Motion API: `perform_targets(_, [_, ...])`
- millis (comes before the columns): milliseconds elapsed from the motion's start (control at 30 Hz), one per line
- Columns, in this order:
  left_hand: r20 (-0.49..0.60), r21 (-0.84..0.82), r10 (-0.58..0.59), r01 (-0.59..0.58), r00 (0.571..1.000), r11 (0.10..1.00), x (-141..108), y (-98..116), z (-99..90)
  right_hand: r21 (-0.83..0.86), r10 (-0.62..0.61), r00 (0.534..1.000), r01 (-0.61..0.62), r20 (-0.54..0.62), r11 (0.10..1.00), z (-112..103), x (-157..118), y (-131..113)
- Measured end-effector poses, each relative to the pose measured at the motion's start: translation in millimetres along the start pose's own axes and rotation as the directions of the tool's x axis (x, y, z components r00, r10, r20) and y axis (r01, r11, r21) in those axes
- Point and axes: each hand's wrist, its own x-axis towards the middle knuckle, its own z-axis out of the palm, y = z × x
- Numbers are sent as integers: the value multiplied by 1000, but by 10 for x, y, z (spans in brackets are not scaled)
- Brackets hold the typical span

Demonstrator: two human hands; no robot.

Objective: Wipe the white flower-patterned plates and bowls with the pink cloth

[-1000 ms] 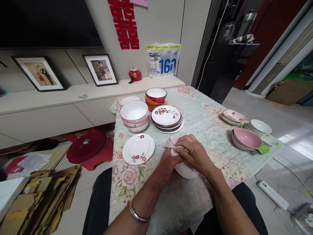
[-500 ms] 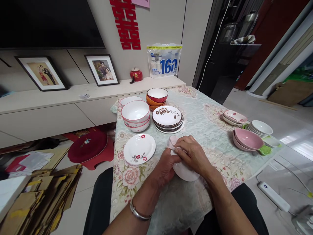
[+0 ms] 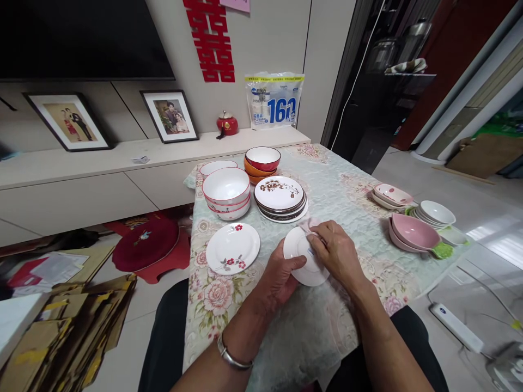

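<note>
- My left hand (image 3: pixel 283 275) is clamped on the near-left rim of a small white plate (image 3: pixel 298 247), thumb lying over its face.
- My right hand (image 3: pixel 335 251) pinches a pale cloth (image 3: pixel 309 224) against the far-right edge of that plate.
- The two hands sit on either side of the plate, close together, and I see it tilted over the near part of the table (image 3: pixel 310 332).
- Left of it, on the flowered cover, I have a flowered plate (image 3: pixel 232 247) lying flat.
- Beyond that stand the red-rimmed bowls (image 3: pixel 226 188), stacked, with a stack of brown-patterned plates (image 3: pixel 279 194) just to their right.
- Behind those plates I see a red bowl (image 3: pixel 262 157) on top of orange bowls (image 3: pixel 254 170).
- At the table's right side are pink bowls (image 3: pixel 414 231), white bowls (image 3: pixel 437 211) and spotted dishes (image 3: pixel 392 194), near one another.
- A silver bracelet (image 3: pixel 232 356) circles my left wrist.
</note>
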Motion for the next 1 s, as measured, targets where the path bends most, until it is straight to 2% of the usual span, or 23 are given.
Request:
perform_targets(100, [23, 27, -32, 32, 999, 999, -8, -21, 8, 176, -197, 980, 186, 42, 966, -10, 0, -114])
perform_targets(167, [17, 48, -44, 44, 999, 998, -11, -29, 1, 228, -231, 970, 209, 75, 951, -23, 4, -110])
perform_targets(233, [23, 57, -46, 44, 999, 997, -13, -27, -10, 198, -162, 982, 140, 97, 970, -33, 12, -31])
perform_targets(367, [19, 71, -25, 24, 999, 997, -9, -1, -32, 29, 90, 990, -94, 110, 995, -20, 16, 194])
perform_targets(467, [-37, 66, 9, -7, 999, 998, 2, 18, -48, -63, 132, 987, -127, 90, 990, 19, 6, 233])
perform_targets(567, [-61, 41, 41, -39, 997, 998, 6, 25, -52, -78, 48, 999, -47, 12, 996, 48, -8, 124])
perform_targets(667, [-17, 69, 34, -33, 999, 997, -6, 15, -25, 25, -109, 993, 111, -52, 994, 29, -14, -34])
perform_targets(733, [26, 117, 19, -22, 999, 993, -20, -1, 4, 98, -206, 978, 209, -44, 973, -1, -13, -104])
perform_targets(800, [35, 163, 8, -14, 999, 986, -33, -17, 27, 145, -254, 967, 251, -3, 957, -27, -6, -112])
perform_targets(867, [1, 185, 6, -6, 1000, 983, -40, -27, 34, 154, -210, 976, 201, 47, 967, -41, 3, -52])
perform_targets(1000, [-54, 113, 13, -7, 998, 994, -32, -15, 5, 83, 49, 994, -57, 100, 995, -31, 11, 159])
